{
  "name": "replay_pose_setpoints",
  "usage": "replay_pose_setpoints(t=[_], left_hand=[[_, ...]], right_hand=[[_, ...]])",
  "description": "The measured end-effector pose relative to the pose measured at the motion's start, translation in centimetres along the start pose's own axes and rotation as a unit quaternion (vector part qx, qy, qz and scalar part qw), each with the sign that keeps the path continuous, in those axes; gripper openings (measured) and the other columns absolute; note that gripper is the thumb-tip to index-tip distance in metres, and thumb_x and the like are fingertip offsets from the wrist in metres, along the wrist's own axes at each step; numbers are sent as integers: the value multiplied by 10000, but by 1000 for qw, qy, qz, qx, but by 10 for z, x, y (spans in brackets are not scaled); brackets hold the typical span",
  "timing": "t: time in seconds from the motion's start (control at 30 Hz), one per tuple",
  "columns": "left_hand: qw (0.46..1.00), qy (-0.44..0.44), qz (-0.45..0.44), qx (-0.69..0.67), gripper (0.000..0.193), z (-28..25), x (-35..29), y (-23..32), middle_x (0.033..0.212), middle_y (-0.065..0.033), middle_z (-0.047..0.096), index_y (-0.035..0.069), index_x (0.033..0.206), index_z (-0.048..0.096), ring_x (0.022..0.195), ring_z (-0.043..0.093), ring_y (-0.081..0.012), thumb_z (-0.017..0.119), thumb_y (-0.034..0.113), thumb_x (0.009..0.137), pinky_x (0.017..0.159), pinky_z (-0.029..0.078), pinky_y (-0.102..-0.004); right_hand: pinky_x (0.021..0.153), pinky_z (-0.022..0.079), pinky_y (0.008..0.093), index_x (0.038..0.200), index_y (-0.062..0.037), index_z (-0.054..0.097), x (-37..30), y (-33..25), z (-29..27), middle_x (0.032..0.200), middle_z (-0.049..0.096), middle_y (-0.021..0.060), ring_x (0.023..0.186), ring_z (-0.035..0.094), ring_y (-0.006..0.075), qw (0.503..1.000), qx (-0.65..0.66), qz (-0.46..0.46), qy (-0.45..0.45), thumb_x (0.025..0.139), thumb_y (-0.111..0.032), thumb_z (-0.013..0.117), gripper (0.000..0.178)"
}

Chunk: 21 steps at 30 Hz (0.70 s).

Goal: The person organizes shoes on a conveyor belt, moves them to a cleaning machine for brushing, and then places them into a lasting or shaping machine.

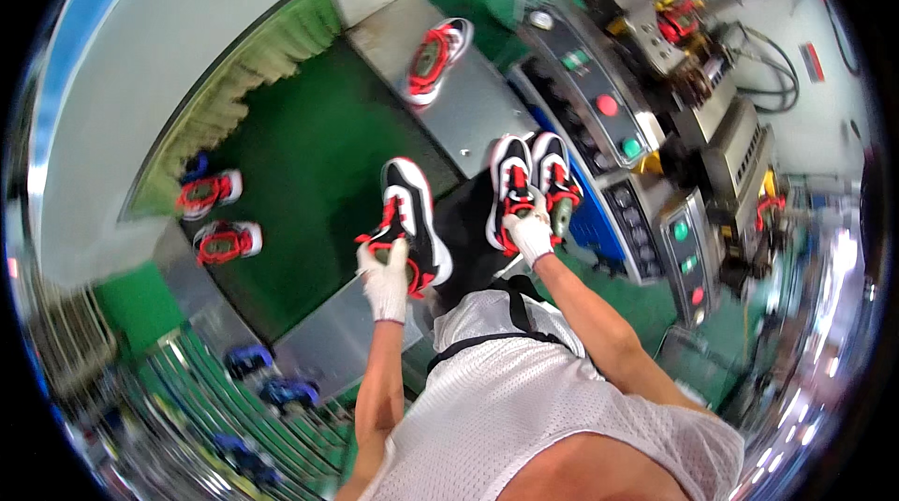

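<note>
My left hand (384, 282), in a white knit glove, grips a black, white and red sneaker (409, 211) at its heel end, toe pointing away from me. Over to the right, my right hand (530, 228), gloved the same way, is closed at the heel end of a matching sneaker (510, 171). Side by side with that one is another such sneaker (554, 169), touching or nearly touching my right fingers. Whether the right hand grips one or both is partly hidden. A green last (562, 216) shows in the opening of the rightmost sneaker.
A green conveyor belt (309, 173) runs from a curtained tunnel (253, 80). Two red-and-white shoes (228, 243) sit at its left edge. One more sneaker (432, 63) lies on a metal ledge (492, 103). Machines with button panels (599, 98) stand right; a rack (309, 435) stands lower left.
</note>
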<state>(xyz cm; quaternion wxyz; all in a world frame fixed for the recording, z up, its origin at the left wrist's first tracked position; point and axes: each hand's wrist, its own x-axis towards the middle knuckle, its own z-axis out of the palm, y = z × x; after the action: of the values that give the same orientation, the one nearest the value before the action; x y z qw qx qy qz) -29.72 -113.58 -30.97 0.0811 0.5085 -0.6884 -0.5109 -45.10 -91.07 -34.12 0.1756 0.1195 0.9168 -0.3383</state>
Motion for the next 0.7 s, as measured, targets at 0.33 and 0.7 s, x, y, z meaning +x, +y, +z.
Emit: replay_pose_setpoints(t=[0.33,0.7], left_hand=[[960,-145,193,145,773,-33,-25,105,1369,-256,580,-58,1468,445,1272,557,-345,725,408,918,1113,405,-436],[757,-430,423,250,631,-22,-238,179,1292,-226,629,-91,1417,473,1076,638,-294,688,236,921,979,487,-392]], right_hand=[[517,430,247,1257,-97,568,-115,-5,-121,823,598,-15,608,546,76,753,638,105,-124,798,23,654,483],[759,587,310,1311,-17,567,-390,66,-211,1206,659,85,976,658,138,602,740,83,287,811,-2,716,521]])
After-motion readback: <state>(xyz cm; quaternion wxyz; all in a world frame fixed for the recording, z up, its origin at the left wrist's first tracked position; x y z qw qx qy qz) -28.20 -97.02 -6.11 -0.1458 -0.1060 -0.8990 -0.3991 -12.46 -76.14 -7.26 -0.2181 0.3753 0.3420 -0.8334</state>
